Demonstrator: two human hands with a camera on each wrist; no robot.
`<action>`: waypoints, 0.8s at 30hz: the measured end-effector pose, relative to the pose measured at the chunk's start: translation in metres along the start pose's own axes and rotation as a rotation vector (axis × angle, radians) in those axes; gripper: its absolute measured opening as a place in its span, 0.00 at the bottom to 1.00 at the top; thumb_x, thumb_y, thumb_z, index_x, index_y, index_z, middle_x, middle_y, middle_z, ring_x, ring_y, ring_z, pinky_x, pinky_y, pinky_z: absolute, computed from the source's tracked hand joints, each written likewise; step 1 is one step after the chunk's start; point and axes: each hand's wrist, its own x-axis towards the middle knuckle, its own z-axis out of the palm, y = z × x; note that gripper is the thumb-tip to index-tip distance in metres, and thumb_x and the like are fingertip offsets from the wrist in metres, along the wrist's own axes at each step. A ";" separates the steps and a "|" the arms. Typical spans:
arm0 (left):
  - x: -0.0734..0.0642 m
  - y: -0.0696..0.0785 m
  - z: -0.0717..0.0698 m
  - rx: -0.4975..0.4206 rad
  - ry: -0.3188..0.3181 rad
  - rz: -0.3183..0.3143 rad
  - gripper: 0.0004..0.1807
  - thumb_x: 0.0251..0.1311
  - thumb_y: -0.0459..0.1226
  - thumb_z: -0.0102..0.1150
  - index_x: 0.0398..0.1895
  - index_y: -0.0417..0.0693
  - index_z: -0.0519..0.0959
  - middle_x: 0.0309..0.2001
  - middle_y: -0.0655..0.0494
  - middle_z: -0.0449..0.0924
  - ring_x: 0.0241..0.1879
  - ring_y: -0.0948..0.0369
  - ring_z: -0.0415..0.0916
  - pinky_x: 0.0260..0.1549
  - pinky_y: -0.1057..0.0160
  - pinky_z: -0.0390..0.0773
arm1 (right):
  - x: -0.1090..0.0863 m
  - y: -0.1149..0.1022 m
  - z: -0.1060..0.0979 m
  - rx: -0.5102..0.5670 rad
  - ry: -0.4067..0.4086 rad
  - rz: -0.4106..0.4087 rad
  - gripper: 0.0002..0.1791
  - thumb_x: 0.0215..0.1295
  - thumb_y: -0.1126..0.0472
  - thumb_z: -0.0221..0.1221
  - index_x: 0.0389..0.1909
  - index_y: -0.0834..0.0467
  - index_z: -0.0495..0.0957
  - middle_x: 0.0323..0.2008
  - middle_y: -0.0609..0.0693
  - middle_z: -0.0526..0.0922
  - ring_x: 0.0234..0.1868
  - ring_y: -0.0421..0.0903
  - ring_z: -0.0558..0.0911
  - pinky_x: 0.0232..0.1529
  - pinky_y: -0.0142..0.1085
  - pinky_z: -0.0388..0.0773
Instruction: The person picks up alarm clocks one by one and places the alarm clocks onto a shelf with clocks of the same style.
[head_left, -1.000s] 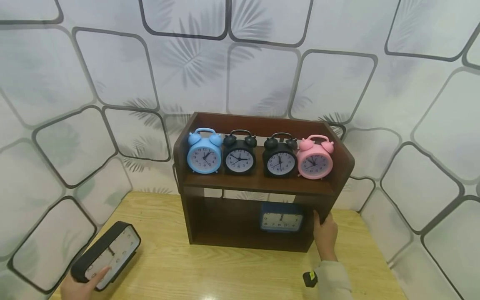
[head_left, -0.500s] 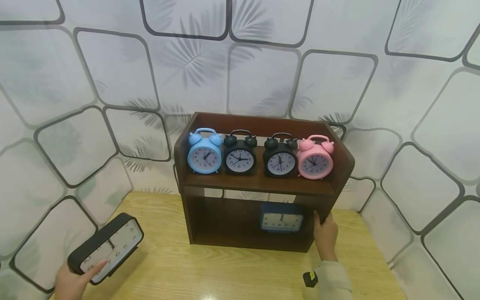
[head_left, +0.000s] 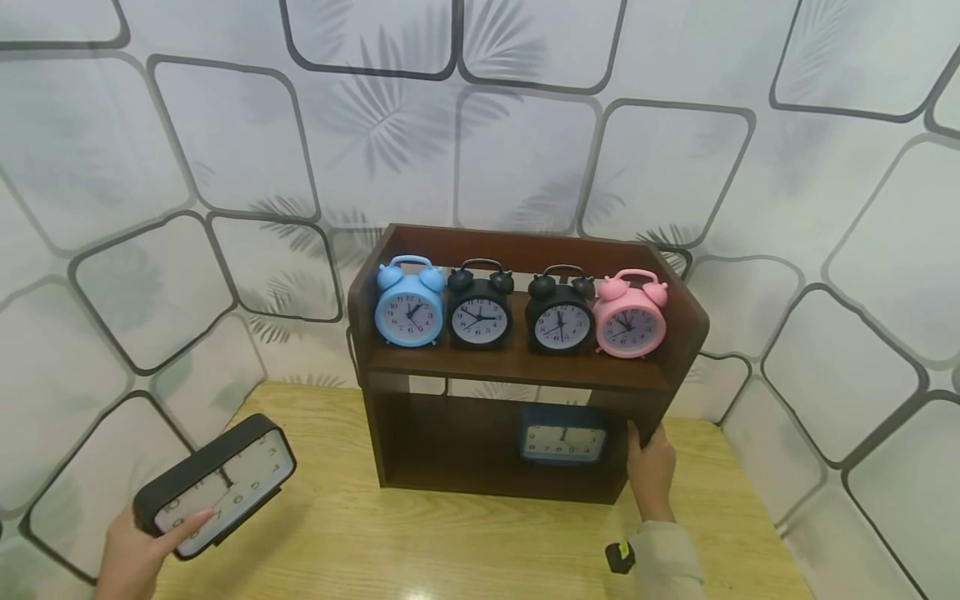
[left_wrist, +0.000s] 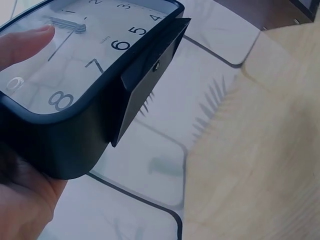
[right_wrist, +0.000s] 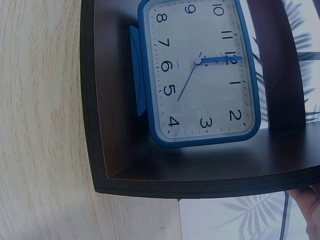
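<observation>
My left hand (head_left: pixel 138 546) holds a black rectangular clock (head_left: pixel 217 483) by its left end, thumb across the dial and the other fingers behind. The clock is tilted and raised off the table; the left wrist view shows its flat foot (left_wrist: pixel 150 75) underneath. My right hand (head_left: pixel 651 471) grips the right side panel of a dark brown two-tier shelf (head_left: pixel 517 367) near its lower part, some fingers hidden behind it. On the lower tier, towards the right, stands a blue rectangular clock (head_left: pixel 564 437), seen close in the right wrist view with its white dial (right_wrist: pixel 200 90).
Along the upper tier stand a light blue twin-bell alarm clock (head_left: pixel 409 308), two black ones (head_left: pixel 480 312) and a pink one (head_left: pixel 631 321). The shelf rests on a wooden table (head_left: pixel 450 542) between patterned walls (head_left: pixel 525 158). A small black object (head_left: pixel 620 557) is by the right sleeve.
The black clock in my left hand has risen, shifted slightly right and turned more level. My right hand stays on the shelf's side, and the shelf's clocks have not moved.
</observation>
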 end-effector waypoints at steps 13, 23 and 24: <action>0.001 0.012 0.002 -0.391 -0.182 0.170 0.33 0.49 0.18 0.60 0.48 0.66 0.75 0.42 0.80 0.78 0.38 0.79 0.74 0.33 0.81 0.73 | 0.001 0.000 0.000 0.005 0.009 0.013 0.16 0.63 0.64 0.56 0.40 0.77 0.71 0.35 0.78 0.78 0.37 0.75 0.78 0.37 0.61 0.72; 0.003 0.024 0.006 -0.467 -0.248 0.236 0.34 0.48 0.15 0.57 0.50 0.61 0.74 0.42 0.74 0.80 0.38 0.74 0.78 0.33 0.77 0.76 | 0.001 -0.002 0.000 0.001 0.024 -0.008 0.15 0.62 0.65 0.57 0.38 0.77 0.71 0.33 0.78 0.78 0.35 0.75 0.78 0.35 0.61 0.72; 0.003 0.025 0.006 -0.480 -0.254 0.240 0.34 0.48 0.14 0.57 0.50 0.61 0.74 0.42 0.73 0.81 0.38 0.74 0.78 0.32 0.76 0.76 | 0.001 -0.002 0.000 0.001 0.026 -0.010 0.15 0.62 0.65 0.57 0.38 0.77 0.71 0.33 0.78 0.78 0.35 0.75 0.78 0.35 0.61 0.72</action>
